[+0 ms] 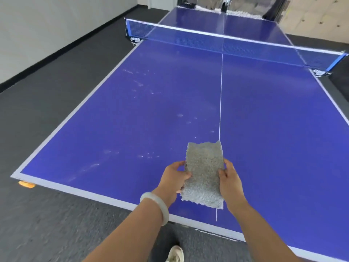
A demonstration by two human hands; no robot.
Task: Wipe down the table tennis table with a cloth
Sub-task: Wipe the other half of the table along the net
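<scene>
A blue table tennis table [264, 129] with white lines fills the view, with whitish smudges on its near left half. Over its near end I hold a grey fluffy cloth [204, 173], folded into a long rectangle. My left hand [174, 178] pinches the cloth's left edge, thumb on top. My right hand [229, 178] grips the right edge. The cloth lies along the white centre line, and whether it touches the surface I cannot tell.
A blue net [226, 42] spans the table's middle, clamped at both sides. Dark grey floor surrounds the table, with a white wall at the left. An orange object [26, 184] peeks from under the near left corner. My shoe [175, 254] shows below the table's edge.
</scene>
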